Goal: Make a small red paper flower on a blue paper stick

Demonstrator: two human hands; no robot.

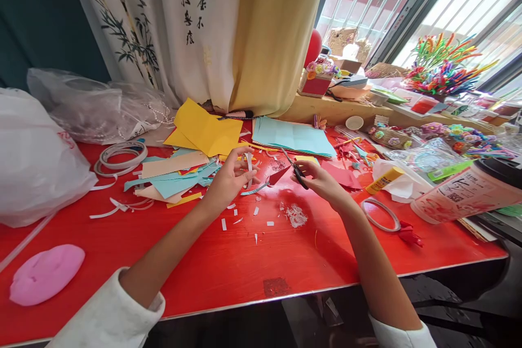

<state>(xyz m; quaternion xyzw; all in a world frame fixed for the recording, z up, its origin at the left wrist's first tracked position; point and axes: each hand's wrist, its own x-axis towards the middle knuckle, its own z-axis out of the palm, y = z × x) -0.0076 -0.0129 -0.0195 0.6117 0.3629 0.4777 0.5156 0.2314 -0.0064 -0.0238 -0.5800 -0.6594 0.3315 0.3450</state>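
Observation:
My left hand (230, 176) is closed in a pinch on a narrow white strip (249, 162) held upright above the red table. In my right hand (322, 182) is a pair of scissors with black handles (300, 176), its blades pointing up and to the left. Between the two hands is a pointed red paper piece (279, 175), with a light blue strip (256, 191) beside it; I cannot tell what supports them. Small white scraps (270, 223) and a heap of white shreds (296, 216) lie on the tabletop below my hands.
Yellow sheets (212, 130) and light blue sheets (293, 137) lie at the back. Tape rolls (122, 156) and cut paper (175, 166) are on the left, near a white plastic bag (36, 157). A glue stick (384, 180), another tape ring (381, 214) and a large cup (468, 190) stand right.

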